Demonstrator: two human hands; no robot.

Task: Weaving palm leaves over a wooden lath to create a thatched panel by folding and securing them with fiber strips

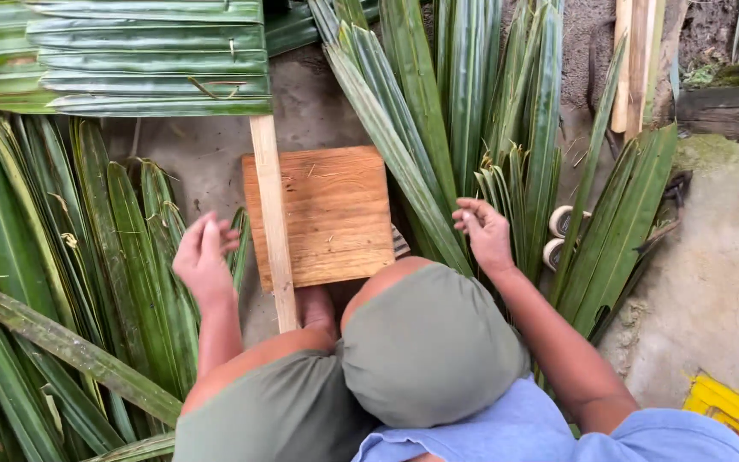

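In the head view, the person sat low over a grey concrete floor, knees in olive-green shorts filling the bottom of the frame. The left hand hovered with fingers loosely spread, holding nothing, just above the tips of the long green palm leaves that lay fanned across the floor on the left side. The right hand was half curled, fingertips pinched toward each other beside the second fan of long green palm leaves reaching up and right; whether it gripped a leaf could not be told.

Between the hands lay a square brown wooden board flat on the floor, and a pale narrow wooden slat ran alongside its left edge, touching it. The slat's upper end met a panel of folded, stitched green leaves at the top left. A bare foot rested just below the board.

To the right, two small white round rolls were partly hidden behind the leaves. Pale wooden posts stood at the top right, and a yellow ridged object showed in the bottom right corner.
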